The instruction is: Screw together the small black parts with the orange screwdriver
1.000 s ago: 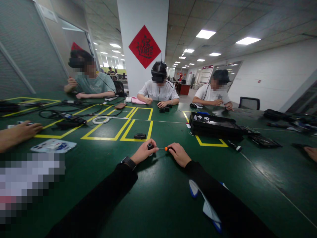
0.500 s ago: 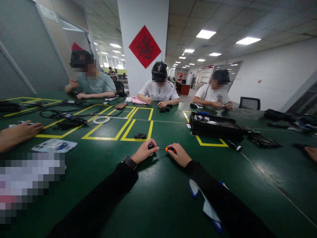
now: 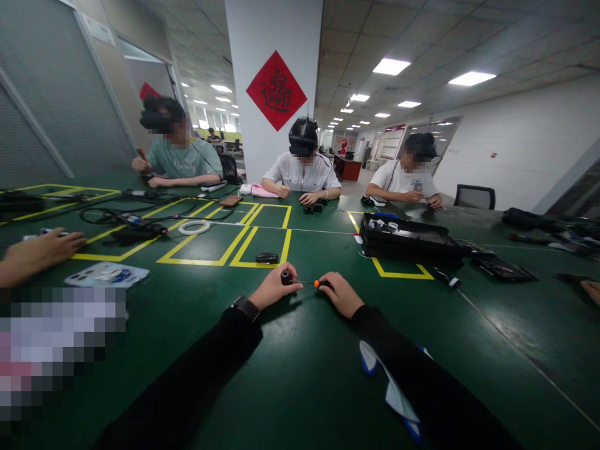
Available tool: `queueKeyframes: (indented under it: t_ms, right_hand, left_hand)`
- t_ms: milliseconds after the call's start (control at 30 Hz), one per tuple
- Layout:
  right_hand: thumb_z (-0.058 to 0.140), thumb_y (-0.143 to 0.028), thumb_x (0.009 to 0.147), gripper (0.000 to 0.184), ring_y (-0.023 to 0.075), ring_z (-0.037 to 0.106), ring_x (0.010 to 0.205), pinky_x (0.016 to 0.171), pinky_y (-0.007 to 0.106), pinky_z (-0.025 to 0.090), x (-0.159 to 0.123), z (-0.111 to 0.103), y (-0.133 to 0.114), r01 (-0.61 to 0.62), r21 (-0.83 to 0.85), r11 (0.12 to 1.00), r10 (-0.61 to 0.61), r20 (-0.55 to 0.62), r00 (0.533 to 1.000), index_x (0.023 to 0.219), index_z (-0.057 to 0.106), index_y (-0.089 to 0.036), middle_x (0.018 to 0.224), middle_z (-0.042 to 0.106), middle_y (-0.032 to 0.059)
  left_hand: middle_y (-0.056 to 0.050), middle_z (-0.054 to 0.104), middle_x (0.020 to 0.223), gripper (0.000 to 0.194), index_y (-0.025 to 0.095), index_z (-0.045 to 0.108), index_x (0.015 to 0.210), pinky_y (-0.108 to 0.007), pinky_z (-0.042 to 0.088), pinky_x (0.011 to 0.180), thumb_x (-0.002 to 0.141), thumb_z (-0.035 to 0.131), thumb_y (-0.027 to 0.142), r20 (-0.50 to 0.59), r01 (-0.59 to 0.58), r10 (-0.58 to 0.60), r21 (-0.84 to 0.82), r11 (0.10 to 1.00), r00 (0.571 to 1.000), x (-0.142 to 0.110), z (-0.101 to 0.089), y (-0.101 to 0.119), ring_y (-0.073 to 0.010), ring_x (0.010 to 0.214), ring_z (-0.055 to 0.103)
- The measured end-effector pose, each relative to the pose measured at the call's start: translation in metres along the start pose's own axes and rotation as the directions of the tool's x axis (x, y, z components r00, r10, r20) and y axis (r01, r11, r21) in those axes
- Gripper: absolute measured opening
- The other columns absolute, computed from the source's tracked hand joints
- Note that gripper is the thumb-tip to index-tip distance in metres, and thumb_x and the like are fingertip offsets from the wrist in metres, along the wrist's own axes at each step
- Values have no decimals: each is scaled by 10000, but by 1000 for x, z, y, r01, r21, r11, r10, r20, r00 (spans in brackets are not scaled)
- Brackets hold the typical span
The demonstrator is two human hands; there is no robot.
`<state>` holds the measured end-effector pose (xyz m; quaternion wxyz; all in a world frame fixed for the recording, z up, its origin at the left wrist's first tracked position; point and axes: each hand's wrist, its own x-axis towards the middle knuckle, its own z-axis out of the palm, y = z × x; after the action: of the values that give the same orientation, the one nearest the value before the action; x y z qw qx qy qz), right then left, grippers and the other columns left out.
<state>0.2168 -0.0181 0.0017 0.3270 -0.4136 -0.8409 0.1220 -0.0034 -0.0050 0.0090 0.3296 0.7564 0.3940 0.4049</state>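
My left hand (image 3: pixel 275 287) is closed around a small black cylindrical part (image 3: pixel 286 277), whose round end shows above the fingers. My right hand (image 3: pixel 343 294) grips the handle of a screwdriver (image 3: pixel 317 284) with an orange collar. Its thin shaft runs level to the left and reaches the fingers of my left hand; the tip is hidden there. Both hands are low over the green table (image 3: pixel 300 387). Beyond them lies a small black object (image 3: pixel 267 257) inside a yellow taped box.
A black tray-like case (image 3: pixel 407 240) holding small white pieces stands at right. A white cable coil (image 3: pixel 194 227) and black cables lie left. A phone (image 3: pixel 107 275) is near a co-worker's hand (image 3: pixel 44 250). Blue-white objects (image 3: pixel 398 403) lie under my right forearm. Several people sit around.
The view has shifted slightly. The screwdriver's handle looks turned a little in my right hand, while my left hand keeps its hold on the black part.
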Motion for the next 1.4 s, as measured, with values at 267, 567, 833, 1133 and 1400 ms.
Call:
queueKeyframes:
  t_ms: [267, 567, 833, 1133, 1400]
  right_hand:
    - [489, -226, 822, 111, 163, 497, 847, 782, 311, 391, -2, -2, -2, -5, 5, 1000, 5, -13, 1000, 887, 560, -171, 869, 569, 49]
    - [582, -243, 742, 153, 147, 544, 782, 718, 279, 430, -6, -10, -10, -1, 32, 999, 2, -25, 1000, 881, 577, -180, 860, 588, 35]
    - [564, -252, 740, 171, 144, 577, 765, 700, 255, 440, -9, -17, -20, 32, 53, 998, -31, -16, 999, 889, 614, -184, 859, 632, 34]
    - [561, -279, 742, 170, 144, 584, 725, 676, 243, 434, -9, -20, -25, 53, -19, 998, -54, -49, 997, 858, 631, -176, 810, 647, 46]
    - [566, -285, 739, 174, 145, 581, 719, 681, 246, 428, -10, -22, -26, 65, -52, 996, -68, -59, 996, 857, 637, -178, 809, 649, 49]
  left_hand:
    - [16, 533, 723, 246, 160, 507, 773, -233, 390, 640, 671, 615, 355, -14, -6, 6, -3, 1000, 1000, 0, 0, 0, -107, 656, 495]
    - [12, 544, 729, 264, 160, 511, 776, -238, 396, 652, 655, 632, 361, -33, 1, -1, -5, 1000, 999, -2, -2, 3, -113, 673, 509]
    - [26, 530, 704, 296, 161, 494, 766, -231, 388, 626, 608, 676, 333, -16, -9, 9, -23, 1000, 1000, 0, -2, 0, -107, 652, 497]
    - [33, 518, 679, 249, 163, 499, 755, -223, 380, 596, 632, 654, 315, -26, 3, -3, -9, 1000, 1000, -1, -2, -1, -93, 598, 479]
    - [24, 524, 685, 253, 158, 516, 745, -233, 381, 609, 613, 663, 315, -54, 14, -14, 4, 1000, 998, 0, -2, 1, -104, 619, 483]
